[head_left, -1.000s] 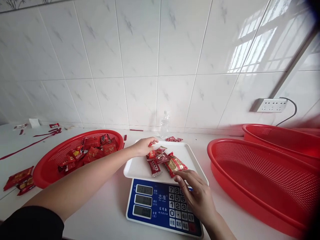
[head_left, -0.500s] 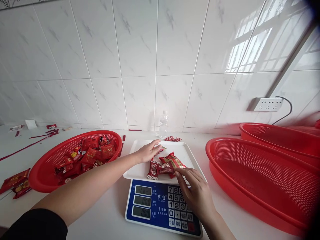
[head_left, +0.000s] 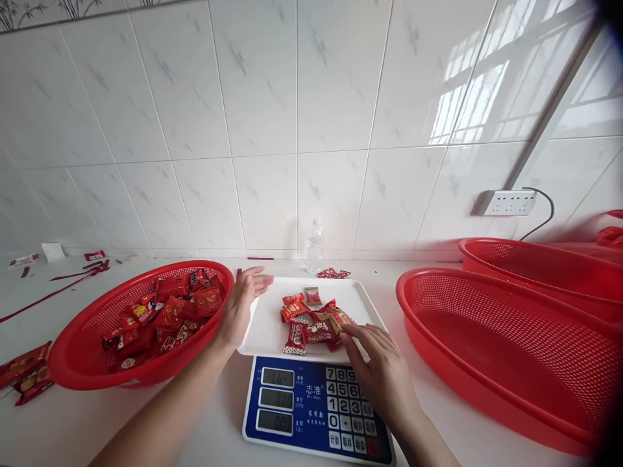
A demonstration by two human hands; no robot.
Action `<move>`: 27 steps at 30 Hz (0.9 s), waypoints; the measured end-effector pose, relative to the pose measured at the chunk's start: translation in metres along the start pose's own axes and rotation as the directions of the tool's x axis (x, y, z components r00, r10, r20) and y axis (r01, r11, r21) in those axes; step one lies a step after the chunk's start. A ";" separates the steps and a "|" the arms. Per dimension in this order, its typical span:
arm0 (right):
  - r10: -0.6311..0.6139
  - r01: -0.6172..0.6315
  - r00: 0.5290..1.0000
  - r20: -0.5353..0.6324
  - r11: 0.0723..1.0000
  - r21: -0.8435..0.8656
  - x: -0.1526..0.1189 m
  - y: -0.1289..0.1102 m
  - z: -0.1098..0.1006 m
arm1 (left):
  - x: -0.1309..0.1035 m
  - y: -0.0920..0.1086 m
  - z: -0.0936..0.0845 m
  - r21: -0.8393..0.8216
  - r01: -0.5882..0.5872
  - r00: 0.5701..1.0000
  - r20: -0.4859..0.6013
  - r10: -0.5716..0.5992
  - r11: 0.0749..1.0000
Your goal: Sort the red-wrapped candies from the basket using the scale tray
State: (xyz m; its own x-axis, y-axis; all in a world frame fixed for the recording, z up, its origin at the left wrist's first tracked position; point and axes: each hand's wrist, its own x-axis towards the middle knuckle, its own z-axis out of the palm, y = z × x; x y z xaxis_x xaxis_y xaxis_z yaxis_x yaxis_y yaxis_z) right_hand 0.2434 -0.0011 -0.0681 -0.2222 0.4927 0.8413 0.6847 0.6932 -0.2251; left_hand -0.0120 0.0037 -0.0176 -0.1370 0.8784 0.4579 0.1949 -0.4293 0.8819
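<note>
Several red wrapped snacks lie on the white tray of a digital scale with a blue keypad panel. My left hand hovers over the tray's left edge, fingers stretched out and nothing in it. At the tray's front right, the thumb and forefinger of my right hand pinch the right end of a dark red snack packet. A red and gold packet lies behind it, and a polka-dotted packet is to its left. Farther back are orange-red packets and a small pinkish packet.
On the left stands a red perforated basket of red snacks, with more packets beside it. Red baskets stand on the right. A clear plastic bottle and a dotted wrapper are behind the tray. A power strip is on the wall.
My left hand has drawn back leftward from above the packets to the tray's left edge, uncovering the orange-red and pinkish packets. My right hand stays at the dark red packet.
</note>
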 end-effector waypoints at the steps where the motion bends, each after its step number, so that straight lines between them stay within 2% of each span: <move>1: 0.000 0.000 1.000 -0.001 1.000 0.003 0.000 0.000 0.000 | -0.009 0.000 -0.004 0.031 -0.045 0.995 -0.085 0.048 0.998; 2: 0.003 -0.003 1.000 0.001 1.000 0.005 0.000 0.001 -0.001 | -0.019 -0.001 -0.008 0.087 -0.074 0.987 -0.138 0.085 0.993; 4: 0.020 -0.020 1.000 0.006 1.000 -0.002 0.000 0.002 -0.001 | -0.037 -0.005 -0.014 0.201 -0.120 0.974 -0.167 0.154 0.972; 9: 0.119 -0.113 0.987 0.105 0.992 -0.059 0.005 0.008 -0.002 | -0.063 -0.031 -0.021 0.347 -0.279 0.949 -0.042 0.312 0.895; 12: 0.189 -0.173 0.959 0.213 0.981 -0.093 0.012 0.015 -0.005 | -0.066 -0.039 -0.025 0.301 -0.281 0.947 -0.067 0.314 0.911; 16: 0.300 -0.262 0.891 0.340 0.953 -0.154 0.023 0.019 -0.005 | -0.065 -0.035 -0.028 0.227 -0.271 0.940 -0.148 0.308 0.936; 21: 0.381 -0.323 0.811 0.444 0.924 -0.202 0.035 0.011 0.003 | -0.066 -0.035 -0.027 0.222 -0.292 0.945 -0.084 0.316 0.930; 24: 0.380 -0.334 0.798 0.468 0.925 -0.182 0.039 0.007 0.008 | -0.069 -0.040 -0.025 0.217 -0.302 0.949 -0.025 0.314 0.928; 27: 0.382 -0.341 0.819 0.428 0.924 -0.172 0.043 0.008 0.010 | -0.070 -0.041 -0.025 0.233 -0.301 0.947 -0.037 0.318 0.925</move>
State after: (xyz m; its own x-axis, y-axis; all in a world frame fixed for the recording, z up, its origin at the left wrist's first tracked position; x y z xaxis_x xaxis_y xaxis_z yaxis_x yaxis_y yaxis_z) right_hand 0.2326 0.0306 -0.0384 -0.2175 0.8936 0.3927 0.8282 0.3819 -0.4102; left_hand -0.0344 -0.0447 -0.0832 -0.1035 0.6881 0.7182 0.4482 -0.6124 0.6513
